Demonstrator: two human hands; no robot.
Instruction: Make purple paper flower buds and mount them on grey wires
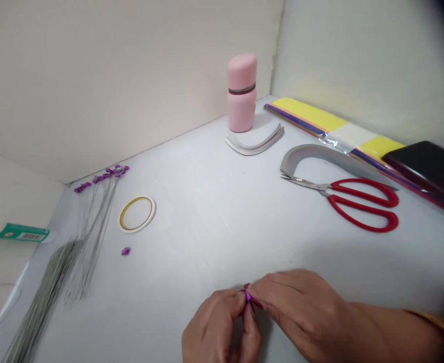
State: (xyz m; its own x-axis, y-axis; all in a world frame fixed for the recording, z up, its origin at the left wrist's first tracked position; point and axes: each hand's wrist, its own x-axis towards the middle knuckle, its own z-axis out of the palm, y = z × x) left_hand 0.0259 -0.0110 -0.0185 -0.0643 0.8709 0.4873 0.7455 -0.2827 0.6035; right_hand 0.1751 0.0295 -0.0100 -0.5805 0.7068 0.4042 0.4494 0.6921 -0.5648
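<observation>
At the lower middle of the head view, my left hand and my right hand meet fingertip to fingertip. Both pinch one small shiny purple piece, which looks like folded paper or foil; the fingers cover most of it. A similar loose purple piece lies on the table to the left. Beyond it rests a roll of white tape on its side. Thin wire stems with purple tips lie at the far left, beside a thick bundle of bare wires.
Red-handled scissors lie at the right, touching a curved stack of grey strips. Smaller curved strips sit before a pink bottle. Packed coloured sheets and a dark phone-like object line the right wall.
</observation>
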